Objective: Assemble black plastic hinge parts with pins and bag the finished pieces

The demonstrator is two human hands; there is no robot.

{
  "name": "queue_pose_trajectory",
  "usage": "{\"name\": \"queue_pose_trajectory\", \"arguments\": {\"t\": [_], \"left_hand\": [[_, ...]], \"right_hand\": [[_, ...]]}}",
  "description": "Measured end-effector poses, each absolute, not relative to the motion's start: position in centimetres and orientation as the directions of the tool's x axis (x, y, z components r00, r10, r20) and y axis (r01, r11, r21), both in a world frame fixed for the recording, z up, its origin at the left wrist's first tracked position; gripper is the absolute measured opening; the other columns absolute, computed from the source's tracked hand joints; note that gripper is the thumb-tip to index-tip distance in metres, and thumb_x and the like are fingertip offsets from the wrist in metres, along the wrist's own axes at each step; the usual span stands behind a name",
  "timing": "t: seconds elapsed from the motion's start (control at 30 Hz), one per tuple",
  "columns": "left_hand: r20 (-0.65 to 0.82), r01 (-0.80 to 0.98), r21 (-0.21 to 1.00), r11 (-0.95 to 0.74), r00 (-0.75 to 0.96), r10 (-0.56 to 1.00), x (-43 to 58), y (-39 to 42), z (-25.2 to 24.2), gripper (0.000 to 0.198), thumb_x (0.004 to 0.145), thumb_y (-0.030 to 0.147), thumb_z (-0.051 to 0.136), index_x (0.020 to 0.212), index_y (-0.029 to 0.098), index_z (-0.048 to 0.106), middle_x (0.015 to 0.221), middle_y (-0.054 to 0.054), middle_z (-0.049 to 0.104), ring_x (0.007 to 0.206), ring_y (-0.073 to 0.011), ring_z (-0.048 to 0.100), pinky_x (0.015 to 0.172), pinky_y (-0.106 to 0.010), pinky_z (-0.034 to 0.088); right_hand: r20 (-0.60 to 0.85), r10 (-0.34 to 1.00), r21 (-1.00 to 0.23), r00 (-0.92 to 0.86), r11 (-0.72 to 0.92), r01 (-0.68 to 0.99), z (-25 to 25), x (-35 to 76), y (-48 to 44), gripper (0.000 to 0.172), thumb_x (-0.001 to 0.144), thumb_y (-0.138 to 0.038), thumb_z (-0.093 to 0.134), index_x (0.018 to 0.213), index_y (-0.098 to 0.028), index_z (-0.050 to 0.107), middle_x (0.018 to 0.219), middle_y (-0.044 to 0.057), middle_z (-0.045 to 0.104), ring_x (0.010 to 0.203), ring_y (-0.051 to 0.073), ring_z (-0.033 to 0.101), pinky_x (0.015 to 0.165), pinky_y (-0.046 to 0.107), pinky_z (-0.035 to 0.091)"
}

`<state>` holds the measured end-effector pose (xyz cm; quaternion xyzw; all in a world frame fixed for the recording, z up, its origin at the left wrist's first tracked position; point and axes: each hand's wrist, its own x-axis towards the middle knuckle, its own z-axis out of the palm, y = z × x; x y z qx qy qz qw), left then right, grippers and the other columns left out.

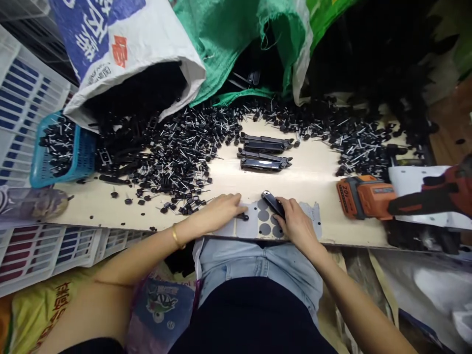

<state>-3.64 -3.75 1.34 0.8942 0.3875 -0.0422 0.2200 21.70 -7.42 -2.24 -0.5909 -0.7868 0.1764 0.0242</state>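
Near the table's front edge, my right hand (296, 222) is closed round a long, flat black plastic piece (273, 203) with a hole at its far end. My left hand (224, 212) is closed, its fingertips on a small black part (243, 216) just above the grey sheet. Part of that small part is hidden by the fingers. Under both hands lies a grey sheet (248, 227) with dark round patches. Beyond them, several long folded black pieces (265, 161) lie side by side on the table (228, 184).
Heaps of black-headed metal pins (173, 152) cover the table's left and back, with another pile (357, 142) at right. A blue basket (83, 155) holds more. Open sacks (147, 42) stand behind. An orange-and-black cordless power tool (372, 196) lies at right.
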Motion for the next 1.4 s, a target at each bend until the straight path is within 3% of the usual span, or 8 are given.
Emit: {"name": "queue_pose_trajectory", "arguments": {"t": [0.23, 0.4, 0.53, 0.73, 0.9, 1.13, 1.27, 1.4], "left_hand": [[-0.252, 0.697, 0.616, -0.365, 0.615, 0.747, 0.9, 0.5, -1.7, 0.032, 0.065, 0.009, 0.073, 0.093, 0.016, 0.059, 0.089, -0.004, 0.062, 0.081, -0.0191, 0.061, 0.068, -0.027, 0.047], [0.017, 0.66, 0.74, -0.13, 0.175, 0.984, 4.4, -2.5, -5.1, 0.05, 0.071, 0.011, 0.066, 0.117, 0.015, 0.049, 0.115, -0.012, 0.052, 0.108, -0.0229, 0.055, 0.093, -0.037, 0.048], [0.111, 0.684, 0.73, 0.014, -0.138, 0.984, 7.4, -6.0, -7.1, 0.049, 0.085, 0.012, 0.048, 0.133, 0.016, 0.039, 0.128, -0.016, 0.051, 0.125, -0.0281, 0.045, 0.11, -0.055, 0.03], [0.241, 0.519, 0.801, -0.298, 0.176, 0.954, 5.6, -6.2, -6.0, 0.065, 0.087, 0.001, 0.028, 0.147, 0.023, 0.016, 0.129, -0.008, 0.059, 0.121, -0.0148, 0.054, 0.103, -0.035, 0.046], [0.262, 0.683, 0.575, -0.451, 0.368, 0.892, 4.6, -6.3, -6.5, 0.052, 0.087, 0.0, 0.031, 0.136, 0.015, 0.041, 0.121, -0.011, 0.063, 0.114, -0.0188, 0.058, 0.104, -0.04, 0.045], [0.132, 0.802, 0.365, -0.472, 0.458, 0.879, 3.1, -8.9, -5.9, 0.047, 0.089, 0.01, 0.044, 0.135, 0.014, 0.044, 0.135, -0.012, 0.054, 0.127, -0.0261, 0.047, 0.108, -0.046, 0.036], [0.196, 0.767, 0.437, -0.47, 0.429, 0.882, 2.4, -7.9, -5.8, 0.029, 0.094, 0.026, 0.048, 0.118, 0.015, 0.059, 0.101, -0.01, 0.069, 0.097, -0.0222, 0.061, 0.085, -0.036, 0.05], [0.218, 0.736, 0.574, -0.358, 0.284, 0.934, 3.7, -6.0, -6.4, 0.026, 0.094, 0.034, 0.048, 0.102, 0.016, 0.064, 0.087, -0.008, 0.063, 0.085, -0.0199, 0.056, 0.077, -0.035, 0.048]], "right_hand": [[-0.232, 0.947, -0.384, -0.22, 0.119, 0.916, -3.0, 19.1, -7.7, 0.033, 0.09, -0.037, 0.049, 0.119, -0.021, 0.048, 0.109, 0.011, 0.057, 0.083, 0.025, 0.06, 0.057, 0.032, 0.044], [-0.185, 0.978, -0.544, -0.099, -0.018, 0.839, -4.0, 18.7, -7.3, 0.032, 0.088, -0.031, 0.048, 0.116, -0.016, 0.048, 0.112, 0.014, 0.058, 0.095, 0.028, 0.059, 0.07, 0.037, 0.049], [-0.129, 0.991, -0.61, -0.042, -0.046, 0.791, -4.7, 19.2, -6.9, 0.032, 0.086, -0.032, 0.048, 0.114, -0.016, 0.05, 0.11, 0.015, 0.06, 0.097, 0.029, 0.059, 0.076, 0.041, 0.049], [-0.09, 0.992, -0.54, -0.085, 0.023, 0.841, -3.4, 21.1, -6.6, 0.035, 0.087, -0.035, 0.048, 0.117, -0.017, 0.049, 0.109, 0.015, 0.061, 0.093, 0.029, 0.06, 0.072, 0.039, 0.049], [-0.226, 0.962, -0.34, -0.153, 0.069, 0.938, -2.7, 20.1, -7.6, 0.031, 0.088, -0.026, 0.044, 0.118, -0.019, 0.05, 0.104, 0.013, 0.056, 0.084, 0.026, 0.058, 0.055, 0.031, 0.044], [-0.217, 0.964, -0.381, -0.156, 0.064, 0.922, -3.1, 19.7, -7.8, 0.04, 0.089, -0.025, 0.042, 0.128, -0.02, 0.046, 0.104, 0.012, 0.053, 0.089, 0.027, 0.058, 0.058, 0.032, 0.046], [-0.217, 0.962, -0.474, -0.166, 0.045, 0.879, -2.8, 20.2, -7.5, 0.049, 0.087, -0.024, 0.042, 0.136, -0.019, 0.038, 0.11, 0.014, 0.052, 0.093, 0.028, 0.058, 0.064, 0.036, 0.05], [-0.172, 0.976, -0.575, -0.135, 0.012, 0.818, -3.3, 20.2, -7.4, 0.05, 0.086, -0.023, 0.042, 0.136, -0.019, 0.038, 0.111, 0.014, 0.051, 0.097, 0.029, 0.057, 0.074, 0.04, 0.051]]}}
